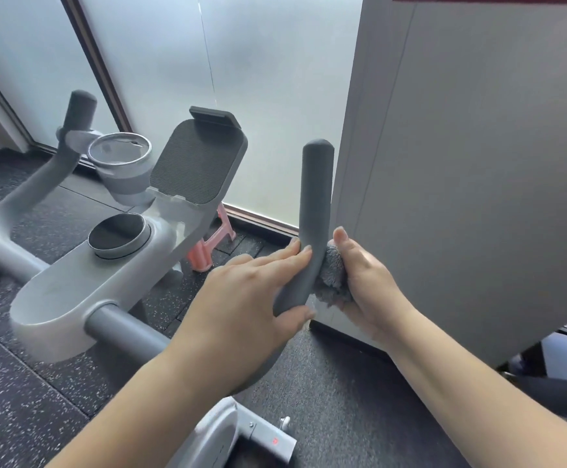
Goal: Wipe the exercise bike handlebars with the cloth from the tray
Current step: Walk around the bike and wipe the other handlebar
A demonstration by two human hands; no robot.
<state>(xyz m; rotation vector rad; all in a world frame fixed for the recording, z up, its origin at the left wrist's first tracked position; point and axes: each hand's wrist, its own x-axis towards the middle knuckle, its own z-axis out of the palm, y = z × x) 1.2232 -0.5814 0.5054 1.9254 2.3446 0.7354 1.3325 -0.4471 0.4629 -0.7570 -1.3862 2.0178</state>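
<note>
The exercise bike's right handlebar grip is a dark grey foam tube that rises upright at centre right. My right hand holds a bunched grey fluffy cloth pressed against the grip's lower right side. My left hand rests against the left side of the same grip, fingers flat along it and thumb under the bend. The left handlebar grip stands at the upper left with nothing touching it. No tray shows in this view.
A silver console carries a dark tablet holder, a round knob and a cup holder. A grey panel stands right beside the grip. A pink stool sits on the speckled floor by the frosted glass wall.
</note>
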